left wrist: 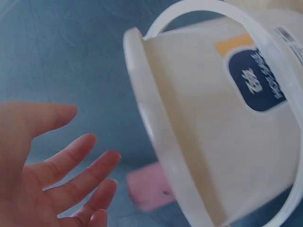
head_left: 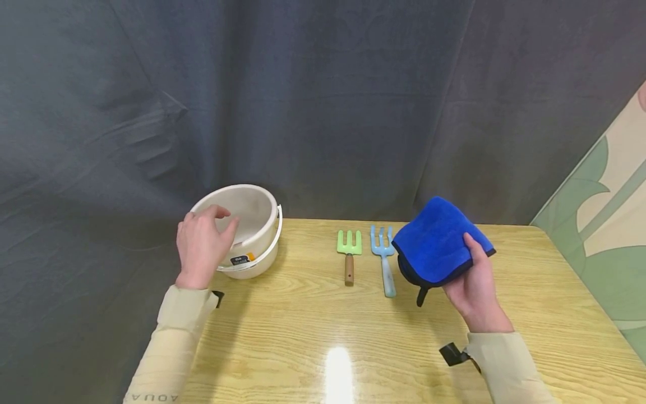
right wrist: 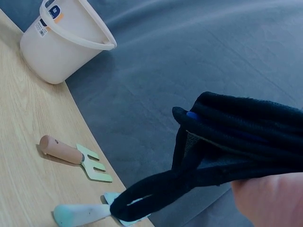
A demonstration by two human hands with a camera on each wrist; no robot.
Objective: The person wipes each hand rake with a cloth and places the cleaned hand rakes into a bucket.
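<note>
A white plastic bucket (head_left: 252,224) with a blue label stands tilted at the table's back left corner. My left hand (head_left: 202,244) hovers at its near rim with fingers relaxed and spread, holding nothing; the left wrist view shows the bucket (left wrist: 213,123) close beside the open fingers (left wrist: 71,175). My right hand (head_left: 471,289) holds a folded blue cloth (head_left: 436,241) with dark edging above the table, thumb on top. In the right wrist view the cloth (right wrist: 241,142) hangs with a dark loop dangling.
A green hand fork with a wooden handle (head_left: 349,255) and a light blue hand fork (head_left: 383,261) lie side by side on the wooden table (head_left: 323,336), between the bucket and the cloth. A dark curtain hangs behind. A patterned panel (head_left: 600,224) stands at the right.
</note>
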